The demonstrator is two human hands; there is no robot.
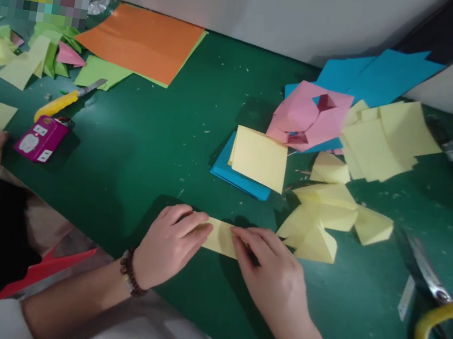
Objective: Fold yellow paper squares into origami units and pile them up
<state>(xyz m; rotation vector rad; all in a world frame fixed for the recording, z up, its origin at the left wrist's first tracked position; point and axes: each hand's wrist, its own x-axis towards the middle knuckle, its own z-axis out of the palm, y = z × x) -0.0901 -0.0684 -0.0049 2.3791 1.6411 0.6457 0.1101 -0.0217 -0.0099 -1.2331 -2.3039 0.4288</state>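
There it was, the yellow paper strip (pixel 219 238), low on the green tabletop (pixel 128 137): left hand (pixel 167 243) closed over one end, right hand (pixel 276 272) pinching the other, apparently to keep it steady. Folded yellow pieces (pixel 332 206) sat near the right hand, seemingly for easy reach, scissors (pixel 442 294) farther right.

The left hand (pixel 171 244), a beaded bracelet on its wrist, lies palm down with its fingers bent and held close together, pointing across toward the other hand. The right hand (pixel 275 269) faces it just beside, fingertips and thumb drawn in toward each other, wrist bare. Both forearms reach in from below, the left at a shallow slant, the right angling up leftward.
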